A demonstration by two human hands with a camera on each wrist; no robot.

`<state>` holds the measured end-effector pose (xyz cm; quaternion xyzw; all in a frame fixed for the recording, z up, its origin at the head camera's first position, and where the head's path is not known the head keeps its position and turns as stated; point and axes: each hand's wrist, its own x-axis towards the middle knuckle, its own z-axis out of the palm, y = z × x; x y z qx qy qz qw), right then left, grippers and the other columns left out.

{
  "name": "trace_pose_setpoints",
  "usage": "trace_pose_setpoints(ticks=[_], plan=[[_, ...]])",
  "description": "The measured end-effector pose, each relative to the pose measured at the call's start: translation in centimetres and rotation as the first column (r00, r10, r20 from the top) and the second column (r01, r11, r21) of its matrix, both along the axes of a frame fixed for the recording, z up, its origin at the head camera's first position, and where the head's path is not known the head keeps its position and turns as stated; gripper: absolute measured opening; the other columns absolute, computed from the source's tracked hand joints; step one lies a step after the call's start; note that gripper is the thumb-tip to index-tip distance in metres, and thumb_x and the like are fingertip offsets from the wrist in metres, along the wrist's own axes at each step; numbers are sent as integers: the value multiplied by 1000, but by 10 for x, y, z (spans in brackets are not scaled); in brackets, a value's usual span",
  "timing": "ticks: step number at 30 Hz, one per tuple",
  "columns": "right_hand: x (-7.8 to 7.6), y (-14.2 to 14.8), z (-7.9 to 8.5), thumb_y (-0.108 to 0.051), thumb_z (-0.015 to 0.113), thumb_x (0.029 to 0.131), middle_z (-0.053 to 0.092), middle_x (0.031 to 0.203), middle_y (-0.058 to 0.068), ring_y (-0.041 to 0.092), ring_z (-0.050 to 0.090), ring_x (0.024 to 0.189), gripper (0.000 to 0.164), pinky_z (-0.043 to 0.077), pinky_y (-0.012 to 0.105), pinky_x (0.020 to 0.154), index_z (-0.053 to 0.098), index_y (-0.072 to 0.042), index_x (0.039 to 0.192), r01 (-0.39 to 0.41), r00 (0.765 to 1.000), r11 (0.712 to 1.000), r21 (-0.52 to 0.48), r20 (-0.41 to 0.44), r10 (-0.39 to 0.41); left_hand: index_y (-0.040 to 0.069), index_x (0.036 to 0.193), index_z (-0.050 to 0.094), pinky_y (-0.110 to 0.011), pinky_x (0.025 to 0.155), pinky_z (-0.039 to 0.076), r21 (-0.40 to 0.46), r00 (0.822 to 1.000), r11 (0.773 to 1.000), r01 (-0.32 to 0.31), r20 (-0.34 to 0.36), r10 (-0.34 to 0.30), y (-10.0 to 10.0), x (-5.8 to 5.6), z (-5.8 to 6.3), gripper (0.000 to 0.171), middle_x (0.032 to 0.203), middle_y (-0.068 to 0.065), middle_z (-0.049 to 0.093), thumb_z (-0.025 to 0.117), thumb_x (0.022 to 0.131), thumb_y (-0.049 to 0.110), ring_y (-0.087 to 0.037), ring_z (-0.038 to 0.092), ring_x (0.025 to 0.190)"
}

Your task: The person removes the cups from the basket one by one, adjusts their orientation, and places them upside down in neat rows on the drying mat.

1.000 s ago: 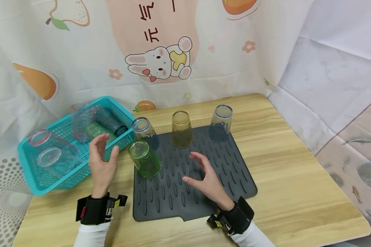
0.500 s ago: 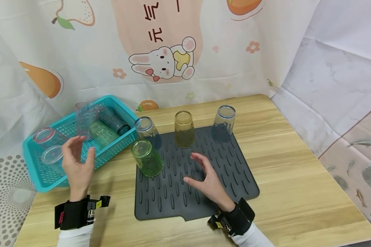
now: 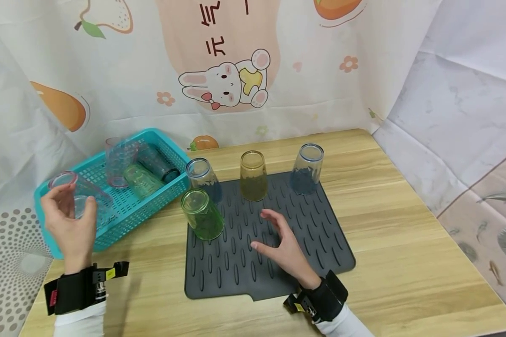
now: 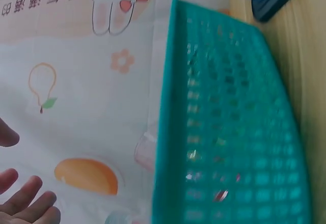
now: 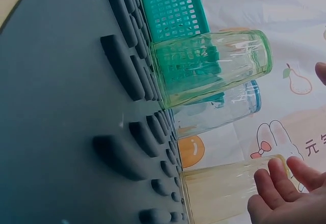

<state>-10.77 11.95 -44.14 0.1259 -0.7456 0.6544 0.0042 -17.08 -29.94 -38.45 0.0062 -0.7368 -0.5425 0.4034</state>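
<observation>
1. Now my left hand (image 3: 70, 229) has moved leftward, away from the green glass (image 3: 203, 216), near the leftmost pink-rimmed glass (image 3: 87, 188) in the turquoise basket (image 3: 140, 215), thumb and fingers apart.
2. My right hand (image 3: 284, 245) stays over the dark mat (image 3: 236, 277), also spread.
3. Three other glasses (image 3: 253, 181) still stand there, unmoved.

Found room toward the front and right, obstacles at the back and left.
Could pass freely over the wood table (image 3: 409, 224) right of the dark mat (image 3: 219, 285), over the mat's front beside the right hand (image 3: 287, 250), and between the amber glass (image 3: 254, 181) and the rightmost glass (image 3: 307, 174). Met a tight pair at back left: green glass (image 3: 203, 217) before blue-rimmed glass (image 3: 206, 180). Ran into the teal basket (image 3: 143, 212) wall between mat and left hand (image 3: 69, 229), then the pink-rimmed glass (image 3: 86, 188) near its fingers.
</observation>
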Motion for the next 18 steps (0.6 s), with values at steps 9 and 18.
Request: trace_pose_setpoints(ticks=[9, 18], plan=[[0, -2, 1, -7, 78, 82, 41, 143, 11, 27, 35, 134, 75, 19, 51, 114, 37, -11, 145, -9, 1000, 1000, 7, 21, 9, 3, 131, 50, -23, 108, 32, 5, 979, 997, -72, 191, 69, 2, 14, 34, 42, 121, -1, 54, 57, 90, -6, -19, 49, 125], [0, -3, 0, -2, 77, 82, 38, 145, 18, 30, 34, 135, 77, 19, 52, 114, 34, -7, 146, -19, 1000, 1000, 0, 16, 19, 24, 141, 46, -18, 110, 21, -234, 921, 972, -32, 370, 119, -64, -11, -9, 48, 143, 3, 44, 60, 96, 17, -8, 37, 135]])
